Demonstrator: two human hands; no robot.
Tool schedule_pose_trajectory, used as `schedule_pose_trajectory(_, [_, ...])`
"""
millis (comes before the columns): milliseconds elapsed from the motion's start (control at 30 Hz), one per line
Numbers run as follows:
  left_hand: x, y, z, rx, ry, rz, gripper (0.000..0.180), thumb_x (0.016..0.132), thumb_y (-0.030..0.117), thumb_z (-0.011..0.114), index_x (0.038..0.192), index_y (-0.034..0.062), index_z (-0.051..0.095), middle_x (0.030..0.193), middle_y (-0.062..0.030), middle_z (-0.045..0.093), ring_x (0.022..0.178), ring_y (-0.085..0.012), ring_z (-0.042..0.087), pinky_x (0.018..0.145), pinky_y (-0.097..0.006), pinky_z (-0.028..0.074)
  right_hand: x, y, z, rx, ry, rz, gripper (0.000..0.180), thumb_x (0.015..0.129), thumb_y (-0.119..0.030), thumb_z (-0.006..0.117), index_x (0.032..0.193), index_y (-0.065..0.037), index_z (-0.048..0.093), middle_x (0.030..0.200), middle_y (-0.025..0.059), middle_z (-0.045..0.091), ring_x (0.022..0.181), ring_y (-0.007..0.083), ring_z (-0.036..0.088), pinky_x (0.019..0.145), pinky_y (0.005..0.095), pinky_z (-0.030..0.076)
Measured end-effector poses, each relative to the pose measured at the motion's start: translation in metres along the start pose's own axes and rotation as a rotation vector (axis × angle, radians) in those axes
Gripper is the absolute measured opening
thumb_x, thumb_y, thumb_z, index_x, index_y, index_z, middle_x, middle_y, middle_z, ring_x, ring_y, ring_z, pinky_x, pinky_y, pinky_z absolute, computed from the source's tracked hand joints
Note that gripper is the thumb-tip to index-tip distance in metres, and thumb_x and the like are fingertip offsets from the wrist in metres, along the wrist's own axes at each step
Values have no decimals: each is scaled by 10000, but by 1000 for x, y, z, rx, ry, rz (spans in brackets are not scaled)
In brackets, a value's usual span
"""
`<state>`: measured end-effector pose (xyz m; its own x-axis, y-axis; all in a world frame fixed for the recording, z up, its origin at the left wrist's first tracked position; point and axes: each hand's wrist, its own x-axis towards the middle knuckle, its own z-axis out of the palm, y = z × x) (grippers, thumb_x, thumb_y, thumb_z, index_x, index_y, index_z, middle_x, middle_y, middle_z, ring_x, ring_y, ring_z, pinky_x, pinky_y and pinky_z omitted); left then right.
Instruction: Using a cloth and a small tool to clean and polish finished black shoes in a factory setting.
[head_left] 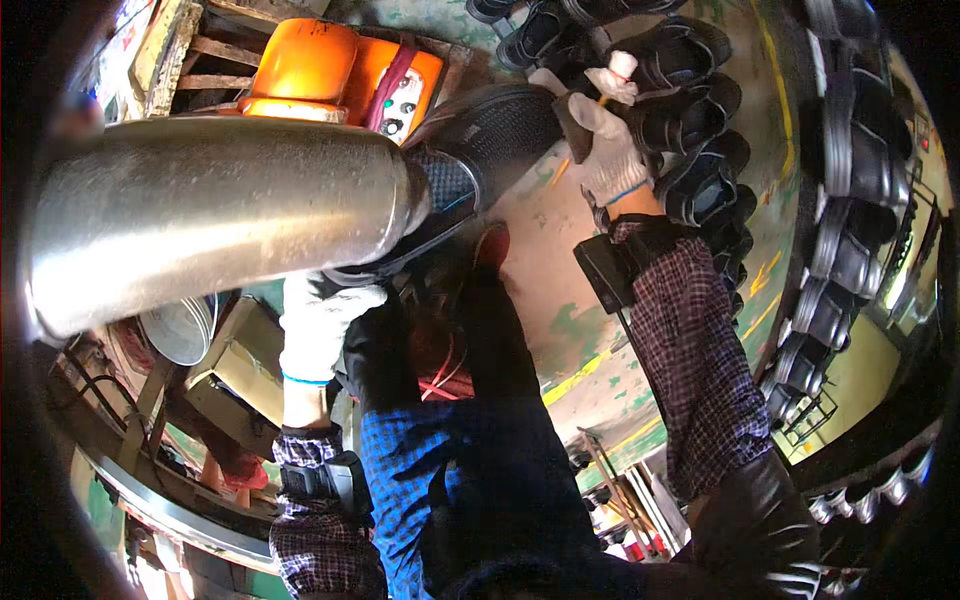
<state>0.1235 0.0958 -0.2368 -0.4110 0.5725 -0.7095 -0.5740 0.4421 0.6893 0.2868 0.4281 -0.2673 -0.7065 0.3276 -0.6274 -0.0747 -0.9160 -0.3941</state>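
A black mesh shoe (492, 132) lies tilted, its heel end partly hidden behind a big shiny metal cylinder (215, 215) at the left. White-gloved, my left hand (325, 325) is closed on the shoe's lower edge beneath the cylinder; some of its fingers are hidden. Beyond the toe, my right hand (608, 155), also in a white glove, is closed around a thin stick with a white cloth-wrapped end (613, 80). A dark flat piece (574, 132) shows at its fingers, close to the toe; I cannot make out what it is.
Several black shoes (690, 115) stand in rows past my right hand, and more line a rack (855, 150) at the far right. An orange machine (310, 65) sits behind the cylinder. A bucket (180, 328) and a cardboard box (240, 360) are at the left.
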Motion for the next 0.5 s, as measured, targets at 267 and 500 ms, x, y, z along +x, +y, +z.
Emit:
schedule_pose_trajectory(267, [-168, 31, 17, 373, -22, 229, 1122, 446, 306, 889, 1351, -20, 311, 1344, -197, 389, 1240, -315, 386, 1062, -416, 276, -170, -1, 121, -590, 84, -407, 344, 704, -4, 598, 1046, -32, 619, 1019, 51, 608, 911, 159, 555, 828, 273, 426])
schedule_pose_trajectory(500, [-267, 40, 6, 585, -187, 552, 623, 643, 245, 776, 1138, 35, 462, 1010, -105, 509, 952, -196, 479, 800, -318, 396, -336, -70, 241, -1264, -349, -1812, 405, 731, -94, 589, 1135, -64, 603, 943, 21, 622, 812, 118, 548, 786, 271, 388])
